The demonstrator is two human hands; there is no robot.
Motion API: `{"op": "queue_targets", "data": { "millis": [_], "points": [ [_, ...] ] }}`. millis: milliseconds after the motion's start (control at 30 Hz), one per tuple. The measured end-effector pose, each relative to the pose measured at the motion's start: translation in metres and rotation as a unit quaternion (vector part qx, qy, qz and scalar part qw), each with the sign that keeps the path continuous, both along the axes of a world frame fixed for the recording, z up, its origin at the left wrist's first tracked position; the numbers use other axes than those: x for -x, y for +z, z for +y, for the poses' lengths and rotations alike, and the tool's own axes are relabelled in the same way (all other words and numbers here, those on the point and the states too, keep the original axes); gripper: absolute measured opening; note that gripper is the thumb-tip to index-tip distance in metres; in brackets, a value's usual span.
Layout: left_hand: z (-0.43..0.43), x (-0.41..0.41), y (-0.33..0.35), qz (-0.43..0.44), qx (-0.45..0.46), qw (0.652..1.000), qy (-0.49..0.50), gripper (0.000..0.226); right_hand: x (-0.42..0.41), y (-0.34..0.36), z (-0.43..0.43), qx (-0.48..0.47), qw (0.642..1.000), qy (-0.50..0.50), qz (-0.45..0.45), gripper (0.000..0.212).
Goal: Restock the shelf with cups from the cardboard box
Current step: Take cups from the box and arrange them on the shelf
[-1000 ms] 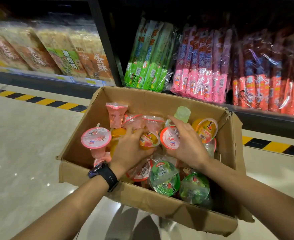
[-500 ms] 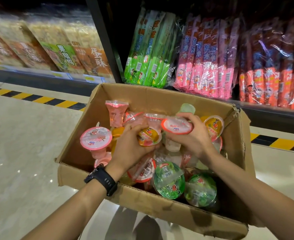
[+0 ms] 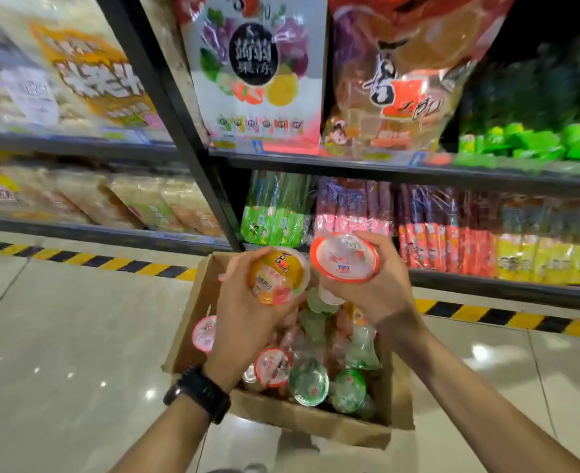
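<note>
**Both hands loaded, one cup apiece**

Curled round an orange cup, my left hand holds it by the side wall at centre frame, lid tipped toward me. My right hand wraps a red-rimmed cup just beside it, fingers round the bowl under the rim, with the narrow foot poking out below my palm. Neither hand has a finger to spare. The two cups sit close together; I cannot tell whether they touch.

Both ride above the cardboard box at lower centre, where more cups lie jumbled. The shelf crosses the upper half of the frame.

I judge these cups to be light, with thin glossy plastic that gives under a squeeze and a film lid that would dent or tear under a fingertip. The safe hold is round the wall just below the rim, firm but not crushing, and never by the lid.

Half a second ago both hands were low in the box with the cups barely clear of the pile. Now they are lifted above it, and my view has tilted up to take in a higher shelf level of big bags. Which level the cups belong on I cannot tell.
</note>
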State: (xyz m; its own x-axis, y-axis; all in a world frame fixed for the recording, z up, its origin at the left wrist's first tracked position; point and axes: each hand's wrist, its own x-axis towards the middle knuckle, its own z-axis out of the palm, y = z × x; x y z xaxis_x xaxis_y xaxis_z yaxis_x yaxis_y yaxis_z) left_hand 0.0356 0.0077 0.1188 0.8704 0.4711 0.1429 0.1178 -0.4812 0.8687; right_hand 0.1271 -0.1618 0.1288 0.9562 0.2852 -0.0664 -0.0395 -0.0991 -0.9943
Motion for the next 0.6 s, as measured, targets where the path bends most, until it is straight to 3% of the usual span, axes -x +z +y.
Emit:
{"op": "queue_targets", "data": {
  "millis": [167, 333, 433, 600],
  "points": [
    [-0.025, 0.007, 0.155, -0.006, 0.049, 0.999, 0.016, 0.069, 0.024, 0.168, -0.024, 0.015, 0.999, -0.038, -0.022, 0.072],
    [-0.043, 0.018, 0.344, -0.023, 0.116, 0.993, 0.013, 0.078, 0.046, 0.341, -0.043, -0.058, 0.995, -0.068, 0.046, 0.083],
    [-0.043, 0.022, 0.438, -0.030, 0.133, 0.990, 0.019, 0.084, 0.061, 0.436, -0.051, -0.010, 0.995, -0.103, 0.012, 0.086],
    [-0.036, 0.019, 0.534, -0.077, 0.195, 0.978, 0.016, 0.085, 0.063, 0.548, -0.049, -0.054, 0.987, -0.140, -0.063, 0.095]
  ]
}}
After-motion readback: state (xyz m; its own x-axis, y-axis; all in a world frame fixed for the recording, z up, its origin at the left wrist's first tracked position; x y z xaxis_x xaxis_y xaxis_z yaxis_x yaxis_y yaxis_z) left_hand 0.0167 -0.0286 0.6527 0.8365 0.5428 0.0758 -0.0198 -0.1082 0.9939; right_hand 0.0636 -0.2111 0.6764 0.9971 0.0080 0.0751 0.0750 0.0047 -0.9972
